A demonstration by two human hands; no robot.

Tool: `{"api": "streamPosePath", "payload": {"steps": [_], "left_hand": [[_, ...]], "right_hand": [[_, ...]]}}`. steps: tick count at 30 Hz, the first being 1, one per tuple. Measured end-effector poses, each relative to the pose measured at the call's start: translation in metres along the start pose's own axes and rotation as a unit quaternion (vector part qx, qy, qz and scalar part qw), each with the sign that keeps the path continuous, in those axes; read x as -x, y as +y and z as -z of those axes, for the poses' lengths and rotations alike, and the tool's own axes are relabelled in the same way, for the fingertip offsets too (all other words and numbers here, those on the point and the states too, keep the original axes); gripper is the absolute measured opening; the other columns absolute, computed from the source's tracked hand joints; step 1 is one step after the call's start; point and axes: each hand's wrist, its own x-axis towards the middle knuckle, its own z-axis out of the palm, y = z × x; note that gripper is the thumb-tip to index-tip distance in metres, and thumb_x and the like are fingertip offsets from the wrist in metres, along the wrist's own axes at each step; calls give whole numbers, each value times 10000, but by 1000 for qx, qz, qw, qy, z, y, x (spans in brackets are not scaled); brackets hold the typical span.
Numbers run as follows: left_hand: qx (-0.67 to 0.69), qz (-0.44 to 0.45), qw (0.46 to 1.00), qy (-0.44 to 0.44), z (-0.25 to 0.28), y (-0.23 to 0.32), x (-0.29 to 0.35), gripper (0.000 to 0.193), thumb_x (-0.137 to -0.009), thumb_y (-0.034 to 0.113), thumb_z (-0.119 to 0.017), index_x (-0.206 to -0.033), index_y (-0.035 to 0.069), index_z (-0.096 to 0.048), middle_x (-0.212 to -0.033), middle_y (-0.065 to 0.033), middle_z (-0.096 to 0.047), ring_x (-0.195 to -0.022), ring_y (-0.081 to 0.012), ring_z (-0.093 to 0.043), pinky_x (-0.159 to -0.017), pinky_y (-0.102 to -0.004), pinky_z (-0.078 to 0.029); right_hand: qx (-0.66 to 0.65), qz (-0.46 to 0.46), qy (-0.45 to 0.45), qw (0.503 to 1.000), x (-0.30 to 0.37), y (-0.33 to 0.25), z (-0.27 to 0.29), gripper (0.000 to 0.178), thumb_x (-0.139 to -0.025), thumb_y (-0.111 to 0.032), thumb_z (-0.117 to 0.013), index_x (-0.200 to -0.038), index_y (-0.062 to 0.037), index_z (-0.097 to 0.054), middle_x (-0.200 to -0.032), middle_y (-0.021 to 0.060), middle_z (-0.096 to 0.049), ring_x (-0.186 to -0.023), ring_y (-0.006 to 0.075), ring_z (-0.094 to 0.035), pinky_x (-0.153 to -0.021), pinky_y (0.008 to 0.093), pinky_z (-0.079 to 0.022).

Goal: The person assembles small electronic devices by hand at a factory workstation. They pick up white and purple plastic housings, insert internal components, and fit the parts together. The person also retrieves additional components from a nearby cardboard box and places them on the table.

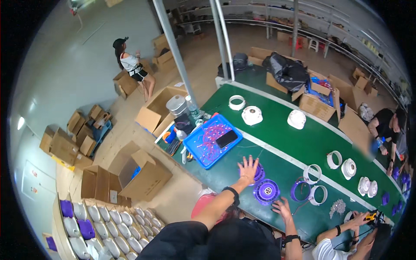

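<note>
With fingers spread, my left hand [248,170] lies over a purple round housing [260,173] and covers part of it. Just nearer to me a second purple housing [266,192], with a round dark centre, sits on the green bench. My right hand [282,209] is beside that second housing, its fingers apart and nothing seen in them. A purple ring [300,191] lies to the right, next to two white rings, one farther off [312,173] and one closer [318,195]. A thin dark wire runs near the purple ring.
A blue tray [203,157] holds pink-purple wires and a black phone [226,139]. Silvery small parts [337,208] are heaped at the right. White housings [251,115] stand on the green belt. A co-worker's hand [358,220] holds a yellow-black tool. A carton [145,175] stands left.
</note>
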Motion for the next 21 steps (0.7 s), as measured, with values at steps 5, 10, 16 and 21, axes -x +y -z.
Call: {"api": "streamPosePath", "payload": {"steps": [5, 10, 16, 21], "left_hand": [[54, -109, 992, 39, -4, -33, -10, 1299, -568, 464, -889, -1577, 257, -98, -1615, -210, -119, -1459, -498, -145, -1092, -714, -247], [183, -185, 953, 154, -2, -52, 4, 912, -718, 376, -781, -1493, 188, -339, -1543, -210, -286, -1416, -394, -300, -1110, -583, -314], [448, -77, 877, -155, -65, -141, 28, 281, -852, 300, -679, -929, 30, -697, -812, -151, -704, -766, -273, -683, -709, -404, -534], [465, -42, 820, -332, -175, -194, 77, 508, -852, 517, -706, -811, 10, -718, -725, -74, -697, -636, -152, -646, -610, -303, -519]], "right_hand": [[303, 3, -84, 949, 1, 42, 47, 289, -957, -207, -545, -1137, 1, -633, -950, 143, -722, -778, 203, -695, -669, 337, -561], [372, -200, -23, 906, 33, 63, 73, 492, -894, -472, -587, -731, -31, -733, -668, 72, -713, -589, 179, -666, -562, 323, -515], [328, -209, -32, 921, 31, 71, 75, 641, -872, -622, -540, -674, -41, -724, -625, 86, -688, -563, 180, -649, -531, 311, -478], [360, -201, -11, 911, 37, 50, 54, 801, -905, -708, -403, -666, -17, -730, -586, 101, -660, -531, 207, -637, -551, 339, -504]]}}
